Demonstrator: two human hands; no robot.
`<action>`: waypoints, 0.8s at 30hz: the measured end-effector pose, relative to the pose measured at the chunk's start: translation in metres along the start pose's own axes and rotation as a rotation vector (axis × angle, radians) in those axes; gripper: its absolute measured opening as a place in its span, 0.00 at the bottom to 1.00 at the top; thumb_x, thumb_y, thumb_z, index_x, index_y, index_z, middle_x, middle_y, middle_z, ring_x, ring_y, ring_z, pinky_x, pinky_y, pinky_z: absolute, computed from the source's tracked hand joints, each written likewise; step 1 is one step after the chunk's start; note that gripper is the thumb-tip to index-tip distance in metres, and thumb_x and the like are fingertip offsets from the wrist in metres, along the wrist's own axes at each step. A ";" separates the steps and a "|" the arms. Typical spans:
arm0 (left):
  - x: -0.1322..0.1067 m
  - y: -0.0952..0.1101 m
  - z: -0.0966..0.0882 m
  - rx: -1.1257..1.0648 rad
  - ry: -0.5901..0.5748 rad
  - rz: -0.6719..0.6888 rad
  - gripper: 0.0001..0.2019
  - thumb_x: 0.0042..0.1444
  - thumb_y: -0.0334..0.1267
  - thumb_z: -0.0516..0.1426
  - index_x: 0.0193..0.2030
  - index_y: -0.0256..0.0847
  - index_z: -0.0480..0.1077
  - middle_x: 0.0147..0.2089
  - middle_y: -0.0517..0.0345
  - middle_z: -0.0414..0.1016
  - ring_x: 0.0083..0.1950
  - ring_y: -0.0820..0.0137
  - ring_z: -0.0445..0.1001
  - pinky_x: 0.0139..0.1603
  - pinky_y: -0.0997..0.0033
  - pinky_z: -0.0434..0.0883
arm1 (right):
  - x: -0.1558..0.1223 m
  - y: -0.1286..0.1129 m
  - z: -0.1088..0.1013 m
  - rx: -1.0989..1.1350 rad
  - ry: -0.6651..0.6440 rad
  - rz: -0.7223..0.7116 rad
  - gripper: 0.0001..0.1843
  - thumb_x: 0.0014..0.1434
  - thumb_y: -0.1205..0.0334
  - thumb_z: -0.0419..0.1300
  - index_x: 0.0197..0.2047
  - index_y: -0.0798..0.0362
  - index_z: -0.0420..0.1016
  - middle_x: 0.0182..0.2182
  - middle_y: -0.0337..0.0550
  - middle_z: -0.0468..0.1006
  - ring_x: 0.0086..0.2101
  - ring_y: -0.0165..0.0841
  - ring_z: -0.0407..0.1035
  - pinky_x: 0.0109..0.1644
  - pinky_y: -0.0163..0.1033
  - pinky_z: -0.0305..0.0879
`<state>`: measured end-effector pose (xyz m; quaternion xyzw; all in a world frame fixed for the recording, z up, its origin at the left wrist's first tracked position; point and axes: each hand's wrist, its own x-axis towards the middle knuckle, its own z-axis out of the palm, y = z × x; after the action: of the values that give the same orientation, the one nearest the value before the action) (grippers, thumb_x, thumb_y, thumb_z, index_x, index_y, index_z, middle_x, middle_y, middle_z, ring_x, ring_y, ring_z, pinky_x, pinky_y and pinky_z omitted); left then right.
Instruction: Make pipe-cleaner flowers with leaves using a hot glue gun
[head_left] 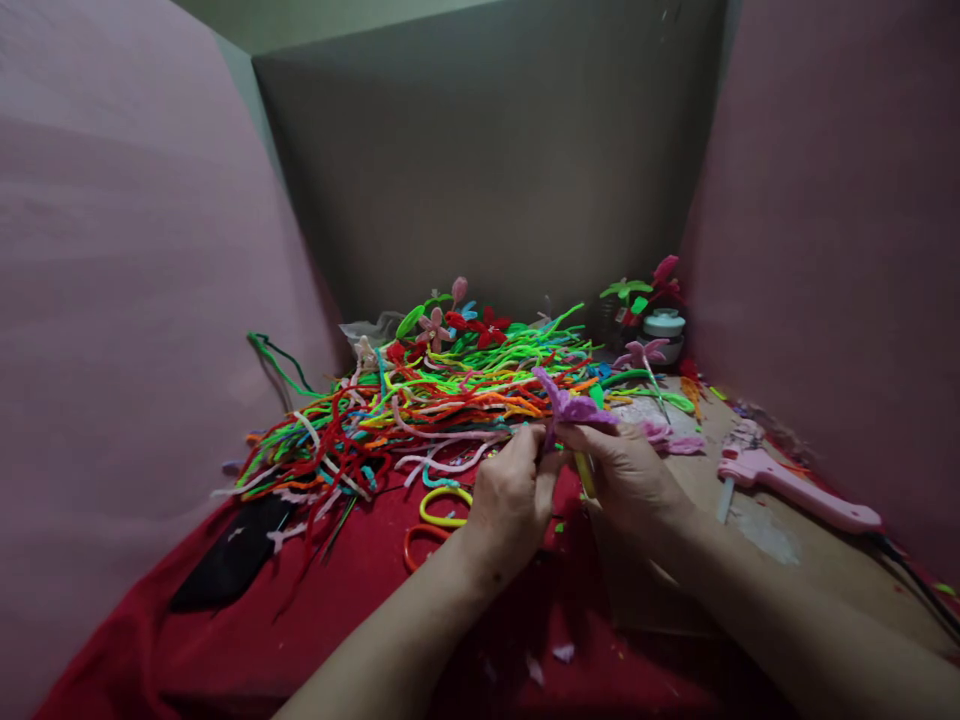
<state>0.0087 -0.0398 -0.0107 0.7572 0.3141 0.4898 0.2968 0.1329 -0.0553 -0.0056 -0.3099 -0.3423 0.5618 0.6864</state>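
A purple pipe-cleaner flower (576, 405) is held up in front of me, its petals spreading above my fingertips. My left hand (514, 490) is closed, thumb and fingers pinching the flower's base from the left. From the right, my right hand (634, 480) pinches the same base, its thumb close to the left hand's fingers. A yellow strip (585, 475) shows just below the right fingers; what it belongs to is hidden. Beside my left wrist lie scissors with one yellow and one orange handle loop (445, 507), their blades out of sight.
A heap of coloured pipe cleaners (450, 400) spreads behind my hands, with finished flowers (487, 328) at its back. At right, a pink glue gun (795, 485) lies on a brown board (825, 560). A lidded jar (664, 330) stands behind. A black flat object (232, 555) lies left.
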 end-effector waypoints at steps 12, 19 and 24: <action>0.004 0.006 0.001 -0.420 -0.063 -0.359 0.11 0.55 0.42 0.55 0.27 0.39 0.63 0.19 0.68 0.56 0.18 0.81 0.51 0.19 0.80 0.52 | -0.004 0.002 0.000 -0.147 -0.037 -0.080 0.06 0.43 0.62 0.68 0.28 0.52 0.78 0.23 0.35 0.74 0.25 0.28 0.64 0.31 0.35 0.59; 0.008 0.010 -0.002 -0.793 -0.192 -0.507 0.12 0.50 0.44 0.59 0.29 0.38 0.63 0.16 0.71 0.56 0.12 0.84 0.47 0.13 0.83 0.46 | 0.004 0.005 -0.008 -0.107 -0.060 -0.020 0.05 0.43 0.63 0.67 0.25 0.53 0.76 0.23 0.36 0.74 0.25 0.28 0.64 0.30 0.34 0.61; 0.008 0.003 -0.005 -1.035 -0.346 -0.555 0.12 0.52 0.44 0.59 0.31 0.37 0.63 0.18 0.71 0.56 0.12 0.86 0.43 0.11 0.85 0.48 | 0.007 0.006 -0.012 0.053 -0.157 0.136 0.07 0.40 0.62 0.69 0.23 0.53 0.76 0.20 0.35 0.73 0.21 0.26 0.63 0.24 0.31 0.59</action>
<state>0.0072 -0.0353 -0.0024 0.4734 0.1682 0.3532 0.7892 0.1404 -0.0481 -0.0170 -0.2693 -0.3582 0.6386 0.6256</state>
